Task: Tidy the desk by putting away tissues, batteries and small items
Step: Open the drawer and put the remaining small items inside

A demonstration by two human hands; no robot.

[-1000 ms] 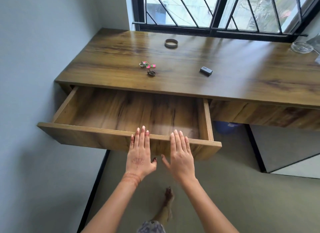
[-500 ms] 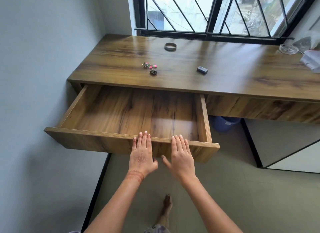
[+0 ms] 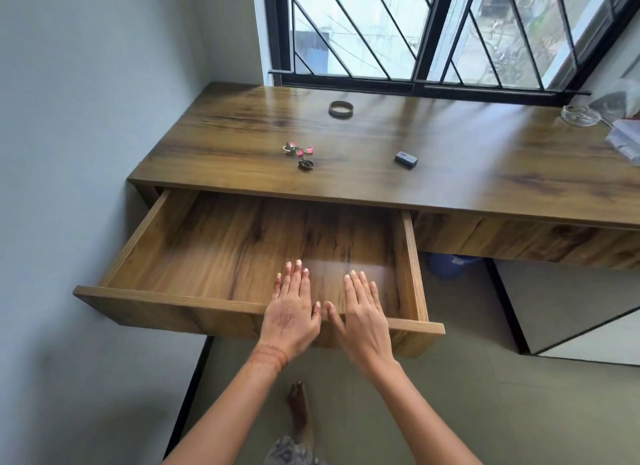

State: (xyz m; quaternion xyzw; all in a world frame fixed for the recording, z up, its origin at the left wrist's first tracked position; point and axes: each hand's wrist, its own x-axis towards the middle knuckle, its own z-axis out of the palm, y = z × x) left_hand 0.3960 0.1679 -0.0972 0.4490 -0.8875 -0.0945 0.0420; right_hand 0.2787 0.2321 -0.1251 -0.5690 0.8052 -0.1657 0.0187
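A wooden drawer (image 3: 166, 300) stands pulled out from under the desk (image 3: 450, 174), and nothing lies inside it. My left hand (image 3: 291, 312) and my right hand (image 3: 363, 315) hover flat, fingers spread, over the drawer's front edge, holding nothing. On the desktop lie a small cluster of rings with pink bits (image 3: 298, 150), a dark metal trinket (image 3: 306, 164), a small dark battery-like block (image 3: 406, 159) and a brown bangle (image 3: 341, 109). At the far right sits a clear plastic packet (image 3: 625, 141).
A glass ashtray (image 3: 579, 115) sits at the desk's back right by the barred window (image 3: 415, 32). A wall (image 3: 69, 153) closes the left side. A blue bin (image 3: 450, 265) stands under the desk, and my foot (image 3: 299, 409) is on the floor.
Both hands have moved forward from the drawer's front panel to above its front edge. The drawer appears pulled out a little further, and my view has shifted closer.
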